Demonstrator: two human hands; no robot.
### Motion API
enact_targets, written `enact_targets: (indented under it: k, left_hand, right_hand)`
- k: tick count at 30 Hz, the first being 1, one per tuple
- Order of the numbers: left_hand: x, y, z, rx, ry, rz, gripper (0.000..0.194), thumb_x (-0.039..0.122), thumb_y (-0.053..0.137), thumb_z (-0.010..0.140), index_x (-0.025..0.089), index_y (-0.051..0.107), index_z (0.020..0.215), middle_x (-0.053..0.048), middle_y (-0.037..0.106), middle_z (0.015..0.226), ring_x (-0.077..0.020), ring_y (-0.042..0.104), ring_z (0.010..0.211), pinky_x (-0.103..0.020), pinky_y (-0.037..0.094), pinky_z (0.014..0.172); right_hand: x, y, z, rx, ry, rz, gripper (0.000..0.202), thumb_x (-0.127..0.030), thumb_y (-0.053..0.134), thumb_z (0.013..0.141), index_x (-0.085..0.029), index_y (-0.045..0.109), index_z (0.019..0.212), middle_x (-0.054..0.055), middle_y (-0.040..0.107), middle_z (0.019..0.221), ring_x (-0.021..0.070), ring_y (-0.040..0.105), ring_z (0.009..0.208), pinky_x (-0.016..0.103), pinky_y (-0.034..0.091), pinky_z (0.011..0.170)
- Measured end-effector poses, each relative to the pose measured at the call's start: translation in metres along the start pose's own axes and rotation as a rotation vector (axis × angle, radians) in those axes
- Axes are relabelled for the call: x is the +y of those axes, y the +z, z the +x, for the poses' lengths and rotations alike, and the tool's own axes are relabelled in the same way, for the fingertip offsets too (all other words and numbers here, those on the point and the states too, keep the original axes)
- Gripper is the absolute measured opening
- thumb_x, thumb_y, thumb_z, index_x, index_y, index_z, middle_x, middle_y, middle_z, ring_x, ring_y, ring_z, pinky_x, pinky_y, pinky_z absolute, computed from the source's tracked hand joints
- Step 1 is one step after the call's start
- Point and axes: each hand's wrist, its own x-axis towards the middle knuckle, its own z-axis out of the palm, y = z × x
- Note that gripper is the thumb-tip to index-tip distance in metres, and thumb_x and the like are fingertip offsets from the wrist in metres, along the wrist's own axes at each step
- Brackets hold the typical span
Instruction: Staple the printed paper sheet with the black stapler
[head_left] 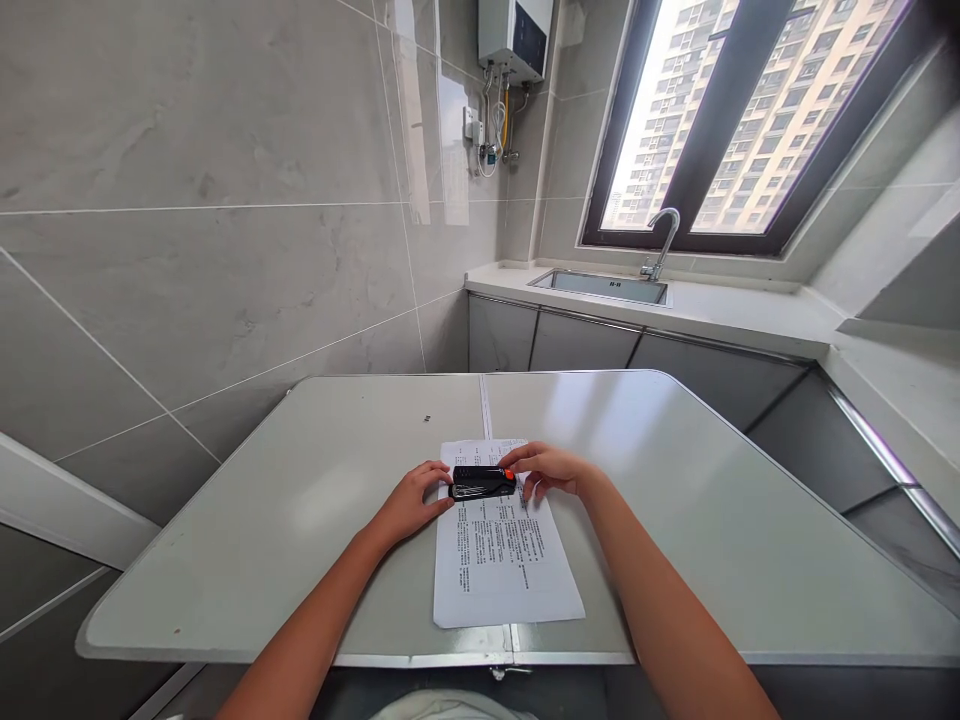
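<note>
A black stapler (480, 482) with an orange-red part at its right end lies sideways across the upper part of a printed white sheet (499, 570). My left hand (411, 503) is at the stapler's left end, thumb and fingers closed around that end. At the other end, my right hand (551, 470) has its fingertips on the orange-red part, with the remaining fingers curled over the paper. Both forearms come in from the front edge of the table.
The pale folding table (300, 510) has a seam down its middle. Tiny dark bits (427, 418) lie beyond the paper. Farther back are a counter (750, 310) with a sink (600, 287) and faucet (664, 240), below a window. A tiled wall rises on the left.
</note>
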Motion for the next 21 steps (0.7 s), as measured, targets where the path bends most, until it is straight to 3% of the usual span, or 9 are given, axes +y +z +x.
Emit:
enact_targets:
  k: [4,10,13,16,19,21]
  left_hand:
    - [-0.002,0.001,0.0,0.006,-0.008,-0.006,0.019,0.032,0.07,0.087,0.024,0.072,0.103,-0.008,0.062,0.136,-0.0274,0.06,0.126,-0.043,0.044,0.112]
    - [-0.003,0.002,0.0,0.024,-0.04,-0.037,0.022,0.035,0.074,0.084,0.024,0.074,0.102,-0.007,0.063,0.136,-0.0278,0.062,0.124,-0.041,0.047,0.109]
    - [-0.003,0.002,0.0,0.025,-0.036,-0.045,0.022,0.035,0.074,0.084,0.024,0.074,0.102,-0.007,0.063,0.135,-0.0278,0.063,0.122,-0.041,0.048,0.107]
    - [-0.003,0.002,0.0,0.024,-0.028,-0.061,0.022,0.035,0.073,0.084,0.024,0.073,0.104,-0.008,0.063,0.135,-0.0278,0.062,0.122,-0.041,0.047,0.108]
    - [-0.002,0.001,-0.001,0.008,-0.027,-0.087,0.021,0.034,0.074,0.085,0.024,0.073,0.104,-0.009,0.063,0.135,-0.0284,0.061,0.123,-0.042,0.046,0.109]
    - [0.001,-0.001,-0.002,0.011,-0.026,-0.121,0.027,0.035,0.076,0.083,0.025,0.073,0.108,-0.009,0.062,0.136,-0.0294,0.06,0.125,-0.043,0.044,0.11]
  right_hand:
    - [0.001,0.003,0.004,-0.006,0.074,0.054,0.048,-0.025,0.085,0.072,-0.013,0.067,0.114,0.018,0.073,0.11,0.0317,0.078,0.086,0.036,0.067,0.063]
    - [0.002,0.0,0.006,0.014,0.068,0.006,0.048,-0.027,0.087,0.07,-0.013,0.07,0.113,0.016,0.075,0.104,0.0257,0.077,0.079,0.033,0.065,0.064]
    - [-0.002,0.001,0.003,0.11,-0.082,-0.206,0.042,-0.042,0.082,0.077,-0.017,0.075,0.11,0.01,0.075,0.098,0.0164,0.068,0.065,0.029,0.056,0.057]
    - [-0.007,0.013,0.002,0.243,-0.364,-0.438,0.042,-0.055,0.072,0.085,-0.023,0.077,0.113,0.007,0.074,0.105,0.0178,0.065,0.081,0.029,0.052,0.069]
    - [-0.005,0.035,0.007,0.182,-0.562,-0.633,0.044,-0.05,0.08,0.078,-0.027,0.075,0.115,0.005,0.072,0.114,0.0219,0.063,0.098,0.031,0.05,0.08]
    - [-0.002,0.048,0.013,0.181,-0.592,-0.741,0.034,-0.044,0.082,0.078,-0.026,0.077,0.107,0.004,0.073,0.101,0.0223,0.063,0.094,0.031,0.048,0.078]
